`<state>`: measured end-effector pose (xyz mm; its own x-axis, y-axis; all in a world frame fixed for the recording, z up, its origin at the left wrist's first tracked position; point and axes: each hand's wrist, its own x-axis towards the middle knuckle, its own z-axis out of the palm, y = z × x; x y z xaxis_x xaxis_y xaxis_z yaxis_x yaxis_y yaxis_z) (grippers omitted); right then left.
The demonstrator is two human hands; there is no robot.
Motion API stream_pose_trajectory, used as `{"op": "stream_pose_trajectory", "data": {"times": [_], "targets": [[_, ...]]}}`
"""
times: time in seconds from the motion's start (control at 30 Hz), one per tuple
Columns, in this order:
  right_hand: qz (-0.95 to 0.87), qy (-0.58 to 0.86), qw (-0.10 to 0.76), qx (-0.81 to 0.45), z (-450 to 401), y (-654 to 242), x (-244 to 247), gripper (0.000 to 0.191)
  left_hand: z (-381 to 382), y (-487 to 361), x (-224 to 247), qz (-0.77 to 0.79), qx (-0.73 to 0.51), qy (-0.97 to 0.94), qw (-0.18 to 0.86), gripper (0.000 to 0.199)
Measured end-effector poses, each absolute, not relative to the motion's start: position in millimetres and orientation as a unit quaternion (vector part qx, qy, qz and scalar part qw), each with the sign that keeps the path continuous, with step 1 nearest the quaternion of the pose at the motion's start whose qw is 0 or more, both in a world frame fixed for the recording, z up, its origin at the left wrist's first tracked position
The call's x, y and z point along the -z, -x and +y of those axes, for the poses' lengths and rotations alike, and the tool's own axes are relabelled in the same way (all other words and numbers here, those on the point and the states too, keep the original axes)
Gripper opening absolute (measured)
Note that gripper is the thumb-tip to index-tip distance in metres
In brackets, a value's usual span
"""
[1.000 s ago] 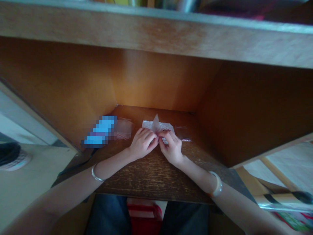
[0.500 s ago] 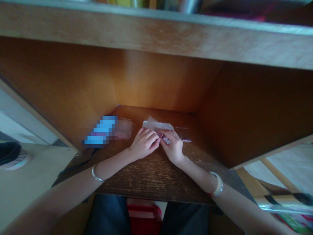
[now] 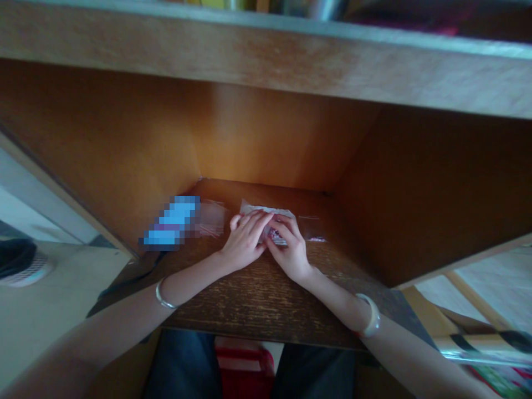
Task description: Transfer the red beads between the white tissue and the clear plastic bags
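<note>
On the dark wooden desk (image 3: 249,296) lies a whitish, crinkled packet or sheet (image 3: 285,212) with small reddish-purple pieces (image 3: 276,235) on or in it. My left hand (image 3: 248,238) rests over its left side, fingers stretched out and close together. A corner of clear plastic (image 3: 245,206) sticks out beyond those fingers. From the right, my right hand (image 3: 291,244) bends its fingers and thumb around the reddish pieces; what lies between its fingertips is too small to make out. The two hands meet at the fingertips.
Left of the hands are a blurred-out phone-like device (image 3: 172,221) with a cable and a clear bag of thin reddish items (image 3: 211,219). Another small clear bag (image 3: 312,230) lies to the right. Wooden side walls and a shelf edge (image 3: 266,61) enclose the desk.
My left hand has gone from a pinch to stretched fingers over the packet. The clear plastic has dropped lower and leftward. My right hand has shifted slightly left, its fingers more bent.
</note>
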<state>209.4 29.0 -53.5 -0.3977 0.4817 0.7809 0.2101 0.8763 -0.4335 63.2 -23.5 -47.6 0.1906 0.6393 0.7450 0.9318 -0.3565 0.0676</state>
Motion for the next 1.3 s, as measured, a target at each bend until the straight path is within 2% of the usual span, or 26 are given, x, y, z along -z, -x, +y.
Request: {"op": "stream_pose_trajectory", "data": {"times": [0.13,0.47,0.67,0.93,1.03,1.3], "targets": [[-0.824,0.195,0.508,-0.159,32,-209,54,0.035,-23,-64,47,-0.539,0.364,0.731,0.206,0.058],[-0.782,0.220,0.518,-0.268,45,-208,58,0.025,-22,-61,46,-0.560,0.335,0.732,0.194,0.048],[-0.784,0.228,0.505,-0.279,44,-209,58,0.028,-21,-59,48,-0.552,0.331,0.738,0.204,0.049],[-0.764,0.272,0.519,-0.267,45,-210,54,0.017,-17,-55,48,-0.600,0.333,0.698,0.206,0.046],[-0.791,0.302,0.483,-0.223,54,-211,60,0.019,-15,-53,48,-0.622,0.335,0.676,0.211,0.048],[-0.887,0.350,0.295,-0.057,61,-212,68,0.021,-14,-52,48,-0.647,0.309,0.665,0.209,0.049]]}}
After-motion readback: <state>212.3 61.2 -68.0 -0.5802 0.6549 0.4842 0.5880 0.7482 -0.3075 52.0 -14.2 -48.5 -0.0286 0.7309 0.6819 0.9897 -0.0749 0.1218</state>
